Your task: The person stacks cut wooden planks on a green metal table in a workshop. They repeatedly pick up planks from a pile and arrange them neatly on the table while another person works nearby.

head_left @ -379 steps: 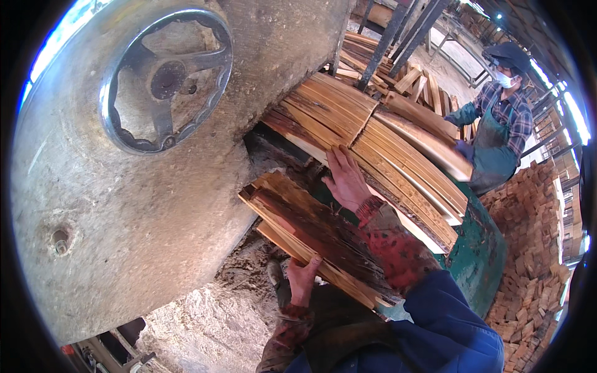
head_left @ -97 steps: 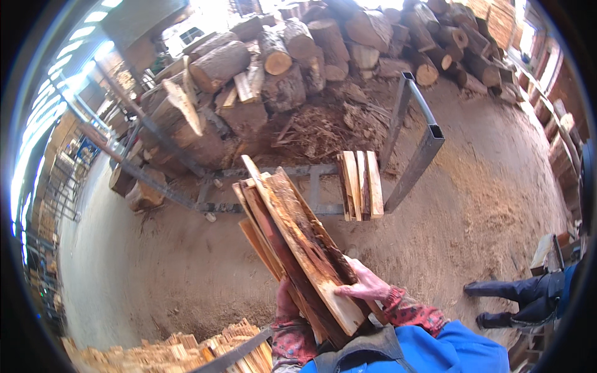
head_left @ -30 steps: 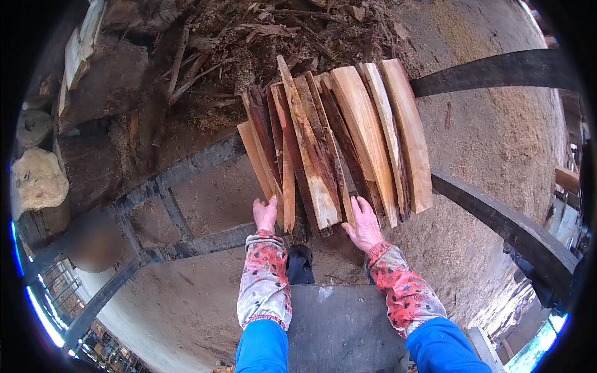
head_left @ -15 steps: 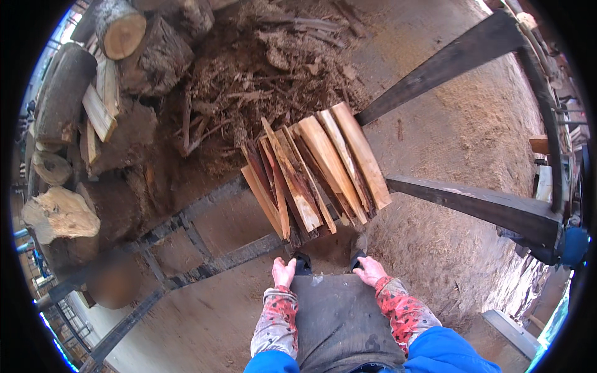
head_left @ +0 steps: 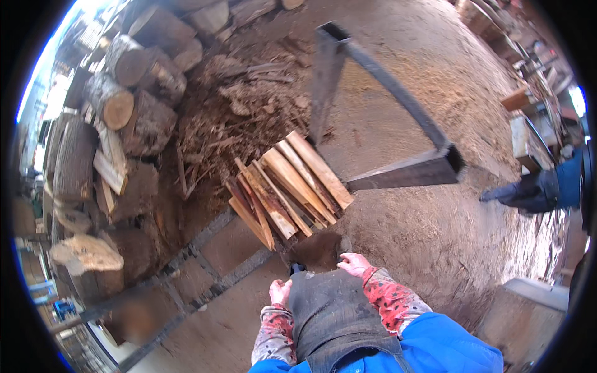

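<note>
My left hand (head_left: 280, 292) hangs at the left edge of my dark apron (head_left: 329, 311), fingers curled in, nothing visible in it. Over the apron's upper right edge is my right hand (head_left: 354, 264), empty, with loosely bent fingers. Both hands are apart from the stack of split firewood (head_left: 292, 186) ahead of them. Its pieces lie side by side, slanting, across a dark metal frame with upright arms (head_left: 404, 171). The wood hides the middle of that frame.
Logs (head_left: 78, 158) are piled along the left, with bark scraps (head_left: 249, 105) beside them. Dark rails (head_left: 186, 261) run low to the left. At the right, another person's dark and blue clothed limb (head_left: 535, 189) reaches in. A grey-topped block (head_left: 528, 298) stands lower right.
The view has swung right, so the firewood and frame appear further left. My right hand has come over the apron. Another person's limb shows more fully at the right.
</note>
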Tool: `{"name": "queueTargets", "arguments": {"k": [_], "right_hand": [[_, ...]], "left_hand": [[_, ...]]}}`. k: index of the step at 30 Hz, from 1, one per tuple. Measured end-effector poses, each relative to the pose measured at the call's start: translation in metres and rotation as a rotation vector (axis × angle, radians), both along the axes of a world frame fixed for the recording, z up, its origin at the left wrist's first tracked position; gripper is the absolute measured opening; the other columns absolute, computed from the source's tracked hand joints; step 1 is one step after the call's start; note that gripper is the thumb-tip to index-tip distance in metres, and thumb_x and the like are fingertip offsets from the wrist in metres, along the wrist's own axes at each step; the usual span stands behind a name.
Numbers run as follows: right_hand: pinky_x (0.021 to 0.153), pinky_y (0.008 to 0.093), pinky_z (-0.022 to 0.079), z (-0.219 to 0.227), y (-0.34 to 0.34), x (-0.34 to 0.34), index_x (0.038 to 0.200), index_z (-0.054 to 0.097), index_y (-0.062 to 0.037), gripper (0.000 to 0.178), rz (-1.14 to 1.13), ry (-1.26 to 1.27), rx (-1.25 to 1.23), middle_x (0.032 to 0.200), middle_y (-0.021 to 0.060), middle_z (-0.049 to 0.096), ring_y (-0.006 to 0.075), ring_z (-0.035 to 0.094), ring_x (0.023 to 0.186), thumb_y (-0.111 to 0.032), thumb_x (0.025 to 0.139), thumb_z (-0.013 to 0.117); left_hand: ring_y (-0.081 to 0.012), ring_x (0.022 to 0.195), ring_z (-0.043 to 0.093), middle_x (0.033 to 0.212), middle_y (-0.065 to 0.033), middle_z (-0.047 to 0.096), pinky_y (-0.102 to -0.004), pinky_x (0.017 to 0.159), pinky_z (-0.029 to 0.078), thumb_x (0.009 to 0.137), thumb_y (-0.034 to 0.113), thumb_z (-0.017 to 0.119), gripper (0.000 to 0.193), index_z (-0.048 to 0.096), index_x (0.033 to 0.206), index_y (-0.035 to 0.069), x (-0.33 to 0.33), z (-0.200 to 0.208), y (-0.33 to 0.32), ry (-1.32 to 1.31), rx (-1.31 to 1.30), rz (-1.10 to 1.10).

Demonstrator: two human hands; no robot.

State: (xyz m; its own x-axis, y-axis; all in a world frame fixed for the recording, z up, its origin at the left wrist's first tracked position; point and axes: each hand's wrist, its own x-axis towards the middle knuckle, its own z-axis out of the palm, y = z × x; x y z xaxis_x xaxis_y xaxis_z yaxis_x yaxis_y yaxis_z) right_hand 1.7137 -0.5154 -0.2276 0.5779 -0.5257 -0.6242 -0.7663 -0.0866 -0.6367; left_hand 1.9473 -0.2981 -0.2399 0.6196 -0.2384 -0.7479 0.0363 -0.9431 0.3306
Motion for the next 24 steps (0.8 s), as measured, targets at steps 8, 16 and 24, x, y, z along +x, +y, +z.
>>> {"name": "queueTargets", "arguments": {"k": [8, 16, 24], "right_hand": [[0.089, 0.0430, 0.051, 0.045, 0.022, -0.141, 0.109, 0.067, -0.0058, 0.045, -0.476, 0.371, -0.035, 0.106, 0.0177, 0.069, 0.0334, 0.065, 0.102, -0.040, 0.081, 0.066], [0.085, 0.0400, 0.053, 0.038, 0.186, -0.169, 0.107, 0.069, -0.0067, 0.047, -1.018, 0.338, 0.032, 0.100, 0.0150, 0.071, 0.0306, 0.067, 0.095, -0.043, 0.078, 0.070], [0.084, 0.0419, 0.053, 0.029, 0.228, -0.199, 0.100, 0.071, -0.0091, 0.041, -1.423, 0.205, 0.002, 0.097, 0.0160, 0.070, 0.0327, 0.067, 0.094, -0.043, 0.078, 0.070]], "left_hand": [[-0.0283, 0.095, 0.067, 0.099, -0.0195, 0.070, -0.0379, 0.087, 0.052, 0.074, 0.035, 0.078, 0.057, 0.063, 0.110, -0.007, -0.027, -0.004, -0.032, 0.112, -0.185, -0.294], [-0.0168, 0.064, 0.061, 0.071, -0.0104, 0.066, -0.0308, 0.061, 0.051, 0.077, 0.026, 0.074, 0.032, 0.066, 0.081, -0.005, 0.028, -0.023, -0.078, 0.278, -0.212, -0.544], [-0.0117, 0.051, 0.056, 0.062, -0.0066, 0.061, -0.0234, 0.045, 0.046, 0.083, 0.019, 0.068, 0.028, 0.061, 0.070, -0.004, -0.015, 0.025, -0.144, 0.520, -0.105, -0.718]]}}
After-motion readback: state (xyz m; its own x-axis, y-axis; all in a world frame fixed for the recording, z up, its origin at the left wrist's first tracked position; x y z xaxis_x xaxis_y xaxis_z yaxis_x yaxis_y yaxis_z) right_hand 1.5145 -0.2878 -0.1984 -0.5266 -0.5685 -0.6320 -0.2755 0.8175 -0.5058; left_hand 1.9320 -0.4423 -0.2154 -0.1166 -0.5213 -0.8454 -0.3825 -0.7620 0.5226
